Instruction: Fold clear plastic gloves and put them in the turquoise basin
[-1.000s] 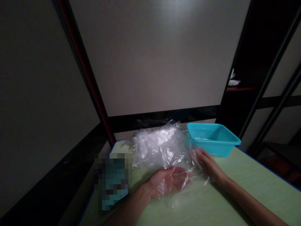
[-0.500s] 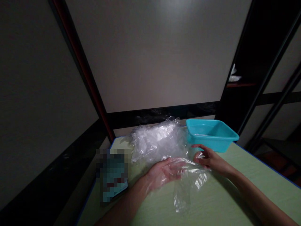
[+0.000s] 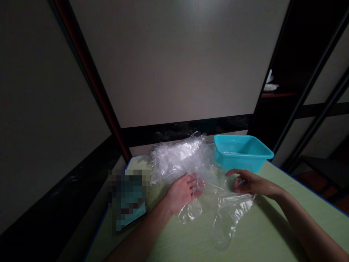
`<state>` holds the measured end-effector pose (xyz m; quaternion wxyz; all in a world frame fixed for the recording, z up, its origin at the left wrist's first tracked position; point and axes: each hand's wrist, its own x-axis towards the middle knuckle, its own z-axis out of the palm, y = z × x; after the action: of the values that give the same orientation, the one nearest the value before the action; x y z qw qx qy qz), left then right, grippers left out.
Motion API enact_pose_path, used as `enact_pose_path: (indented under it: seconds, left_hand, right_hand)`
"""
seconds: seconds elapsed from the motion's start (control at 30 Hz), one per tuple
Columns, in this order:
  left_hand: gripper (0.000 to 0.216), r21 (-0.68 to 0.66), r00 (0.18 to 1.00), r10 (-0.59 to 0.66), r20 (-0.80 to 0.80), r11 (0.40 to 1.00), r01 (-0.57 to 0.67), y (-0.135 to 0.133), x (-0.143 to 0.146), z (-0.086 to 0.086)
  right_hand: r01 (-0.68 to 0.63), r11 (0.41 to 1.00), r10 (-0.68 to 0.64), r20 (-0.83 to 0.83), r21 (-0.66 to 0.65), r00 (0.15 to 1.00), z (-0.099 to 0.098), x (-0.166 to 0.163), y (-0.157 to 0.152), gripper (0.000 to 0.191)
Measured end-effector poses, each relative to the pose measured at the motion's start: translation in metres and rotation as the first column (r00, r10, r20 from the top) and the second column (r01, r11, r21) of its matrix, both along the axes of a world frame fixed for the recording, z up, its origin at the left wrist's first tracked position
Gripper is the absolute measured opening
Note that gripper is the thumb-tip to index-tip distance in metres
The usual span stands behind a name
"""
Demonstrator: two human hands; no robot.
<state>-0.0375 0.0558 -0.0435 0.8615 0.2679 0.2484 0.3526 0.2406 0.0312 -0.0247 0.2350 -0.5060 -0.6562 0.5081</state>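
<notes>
My left hand (image 3: pixel 182 192) is open, with its fingers stretched to the right and apart. Thin clear plastic film (image 3: pixel 231 209) covers or touches its fingertips; whether they are inside it, I cannot tell. The film has rounded lobes that hang down towards me over the table. At its right end my right hand (image 3: pixel 249 185) has curled fingers and appears to grip the film's upper edge. A crumpled pile of similar clear plastic (image 3: pixel 181 158) lies just behind my left hand.
A turquoise plastic basin (image 3: pixel 241 162) stands at the back right of the pale green table (image 3: pixel 180 243). A blurred-out teal object (image 3: pixel 129 200) lies at the left edge. Behind the table rises a light panel (image 3: pixel 185 72) with a dark band.
My right hand has moved slightly right with the film, which is stretched further. My left hand has drawn back a little left, and less film covers it.
</notes>
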Motion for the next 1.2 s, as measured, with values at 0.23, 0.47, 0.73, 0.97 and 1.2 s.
enact_pose_path:
  seconds: [0.23,0.47,0.73,0.97,1.2]
  left_hand:
    - [0.025,0.098,0.981,0.194,-0.017,0.977,-0.191,0.005,-0.002,0.002]
    - [0.025,0.374,0.940,0.309,-0.143,0.896,-0.238,-0.002,0.005,0.003]
    - [0.007,0.821,0.714,0.659,-0.237,0.528,-0.215,-0.011,0.006,-0.001]
    - [0.012,0.965,0.648,0.723,-0.238,0.255,0.070,-0.029,0.007,0.001]
    - [0.026,0.821,0.503,0.792,-0.346,-0.004,0.571,-0.036,0.000,0.008]
  right_hand:
    - [-0.130,0.989,0.124,-0.085,-0.072,0.989,0.007,-0.003,-0.010,0.048]
    - [-0.094,0.993,0.090,-0.067,-0.066,0.994,0.001,0.003,-0.007,0.044]
    - [0.133,0.986,-0.121,-0.114,0.105,0.986,-0.009,0.002,0.003,0.038]
    - [0.213,0.948,-0.201,-0.075,0.238,0.977,-0.021,0.004,0.009,0.046]
    - [0.298,0.844,-0.350,0.036,0.446,0.936,-0.015,0.003,0.013,0.032]
